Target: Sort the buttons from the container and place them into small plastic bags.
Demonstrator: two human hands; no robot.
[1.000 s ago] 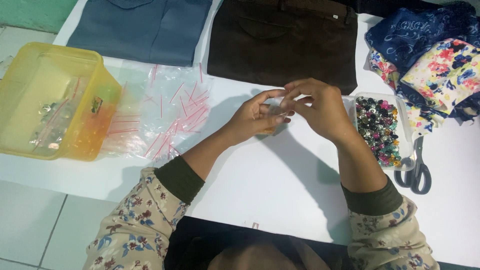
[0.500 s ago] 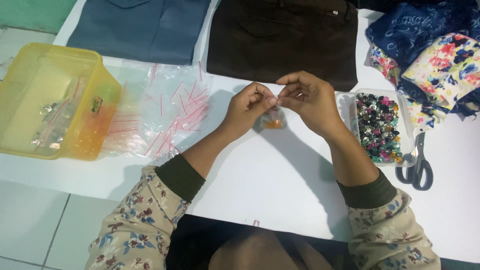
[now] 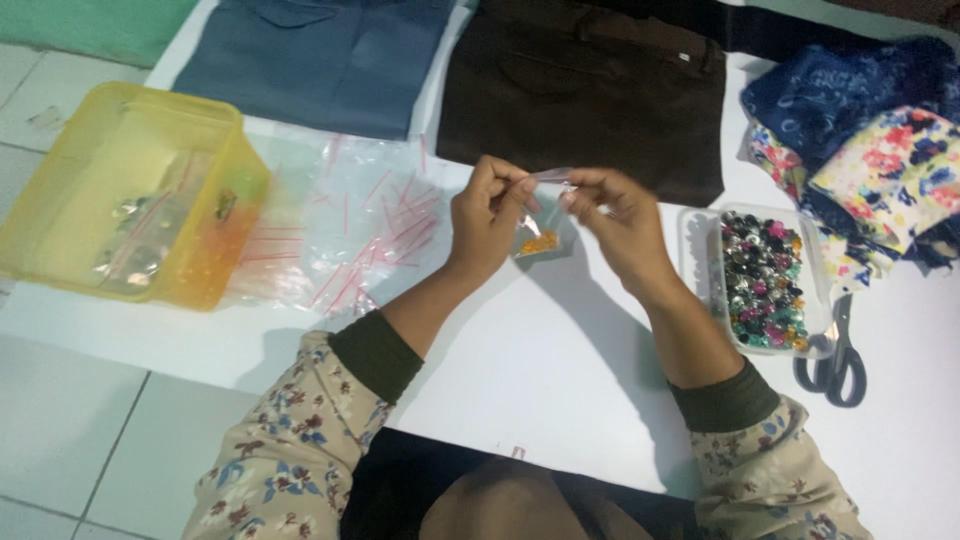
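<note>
Both my hands hold one small clear zip bag [image 3: 540, 225] above the white table [image 3: 560, 370]. Orange beads sit in the bag's bottom corner. My left hand [image 3: 490, 220] pinches the left end of the bag's top edge. My right hand [image 3: 615, 225] pinches the right end of the same edge. The bag hangs between them, a little above the table.
A yellow plastic tub [image 3: 120, 190] with a few filled bags stands at the left. Empty zip bags [image 3: 350, 225] lie in a loose pile beside it. A clear tray of mixed beads [image 3: 765, 280] and scissors [image 3: 835, 355] are at the right. Folded fabrics [image 3: 585, 85] lie along the far edge.
My hands have lifted and drawn slightly apart, and the small bag with orange beads now hangs stretched between them.
</note>
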